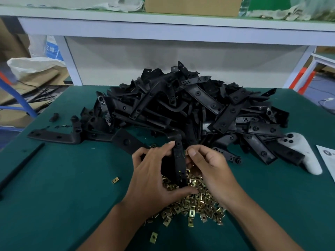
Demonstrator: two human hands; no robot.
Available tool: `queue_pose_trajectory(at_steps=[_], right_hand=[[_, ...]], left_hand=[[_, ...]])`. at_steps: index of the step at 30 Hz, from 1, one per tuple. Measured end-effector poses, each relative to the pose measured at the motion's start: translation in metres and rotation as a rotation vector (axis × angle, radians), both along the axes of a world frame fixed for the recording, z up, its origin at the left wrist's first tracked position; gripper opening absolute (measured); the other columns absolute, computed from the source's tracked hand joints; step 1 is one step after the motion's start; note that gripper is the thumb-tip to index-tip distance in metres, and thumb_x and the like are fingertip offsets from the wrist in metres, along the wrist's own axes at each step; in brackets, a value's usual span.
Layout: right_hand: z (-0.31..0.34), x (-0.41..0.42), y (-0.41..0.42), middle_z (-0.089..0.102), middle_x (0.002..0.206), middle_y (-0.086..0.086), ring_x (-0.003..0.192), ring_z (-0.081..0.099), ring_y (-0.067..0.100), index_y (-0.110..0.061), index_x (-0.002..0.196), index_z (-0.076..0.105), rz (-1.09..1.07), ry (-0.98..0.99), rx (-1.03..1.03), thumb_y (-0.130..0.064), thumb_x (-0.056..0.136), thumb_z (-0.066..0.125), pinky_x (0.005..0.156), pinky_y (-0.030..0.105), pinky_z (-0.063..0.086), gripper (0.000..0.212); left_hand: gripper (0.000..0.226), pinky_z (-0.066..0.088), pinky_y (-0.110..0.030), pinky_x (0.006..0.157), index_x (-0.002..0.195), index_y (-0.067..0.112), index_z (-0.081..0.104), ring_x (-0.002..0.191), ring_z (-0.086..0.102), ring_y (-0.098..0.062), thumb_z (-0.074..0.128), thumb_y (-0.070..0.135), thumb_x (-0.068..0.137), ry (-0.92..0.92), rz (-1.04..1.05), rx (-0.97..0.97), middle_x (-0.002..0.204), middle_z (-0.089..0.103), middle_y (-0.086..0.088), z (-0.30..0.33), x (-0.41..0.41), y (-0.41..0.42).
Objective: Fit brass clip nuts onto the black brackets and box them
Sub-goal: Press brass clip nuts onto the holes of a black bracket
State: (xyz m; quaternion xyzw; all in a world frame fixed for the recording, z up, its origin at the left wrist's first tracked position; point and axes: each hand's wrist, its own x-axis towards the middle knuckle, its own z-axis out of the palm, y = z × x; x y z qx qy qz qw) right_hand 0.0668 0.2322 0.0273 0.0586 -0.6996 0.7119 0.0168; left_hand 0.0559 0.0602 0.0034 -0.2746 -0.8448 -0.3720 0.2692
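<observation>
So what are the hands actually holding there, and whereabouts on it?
The left hand grips a black bracket around its middle, upright over the brass clip nuts. The right hand pinches at the bracket's upper edge; whether it holds a nut cannot be told.

On the table (63, 187), a heap of brackets (190, 105) lies at the back and a pile of clip nuts (195, 205) in front of it. Between them, both hands hold one bracket (179, 165). A controller (306, 153) lies right of the heap; a single bracket (54, 135) lies at its left.
</observation>
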Motion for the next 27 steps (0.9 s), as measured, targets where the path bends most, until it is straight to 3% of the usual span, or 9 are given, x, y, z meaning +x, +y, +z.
queue_pose_trajectory(at_steps=[5, 9, 15, 21, 27], right_hand=[[0.0008, 0.0019, 0.0012, 0.068, 0.075, -0.009, 0.072, 0.062, 0.002, -0.016, 0.092, 0.073, -0.006, 0.003, 0.038, -0.041, 0.088, 0.063, 0.067, 0.013, 0.048, 0.027], [-0.0008, 0.0025, 0.0007, 0.068, 0.075, -0.007, 0.073, 0.063, 0.004, -0.02, 0.091, 0.075, -0.017, -0.022, 0.055, -0.047, 0.089, 0.065, 0.069, 0.013, 0.048, 0.029], [-0.0002, 0.0009, 0.0004, 0.073, 0.082, -0.004, 0.077, 0.067, 0.007, -0.022, 0.092, 0.077, -0.023, -0.026, -0.01, -0.041, 0.094, 0.064, 0.07, 0.015, 0.051, 0.023], [0.001, -0.0002, 0.002, 0.072, 0.082, -0.003, 0.075, 0.062, 0.01, -0.026, 0.092, 0.077, -0.031, -0.037, 0.006, -0.052, 0.088, 0.065, 0.062, 0.018, 0.048, 0.029], [-0.0001, -0.0003, 0.0023, 0.071, 0.08, -0.004, 0.073, 0.062, 0.008, -0.027, 0.091, 0.077, -0.032, -0.036, 0.028, -0.057, 0.084, 0.067, 0.061, 0.018, 0.047, 0.032]], left_hand=[[0.103, 0.02, -0.023, 0.106, 0.142, 0.015, 0.04, 0.124, 0.028, 0.022, 0.062, 0.083, 0.067, 0.003, -0.009, 0.002, 0.117, 0.045, 0.022, -0.0003, -0.0001, -0.0006], [0.1, 0.02, -0.023, 0.106, 0.14, 0.013, 0.042, 0.126, 0.022, 0.024, 0.056, 0.084, 0.072, 0.012, -0.018, -0.012, 0.118, 0.047, 0.018, 0.0011, 0.0001, 0.0015], [0.098, 0.018, -0.022, 0.107, 0.14, 0.012, 0.043, 0.126, 0.024, 0.024, 0.061, 0.079, 0.071, 0.017, -0.013, -0.018, 0.115, 0.046, 0.019, 0.002, 0.0003, 0.0012], [0.096, 0.017, -0.02, 0.108, 0.14, 0.012, 0.042, 0.123, 0.026, 0.023, 0.06, 0.079, 0.072, 0.016, -0.003, -0.02, 0.116, 0.046, 0.019, 0.0035, 0.0004, 0.0009], [0.096, 0.016, -0.019, 0.109, 0.139, 0.011, 0.044, 0.11, 0.044, 0.003, 0.061, 0.078, 0.072, 0.041, -0.004, -0.038, 0.114, 0.047, 0.019, 0.0042, 0.0012, 0.0007]])
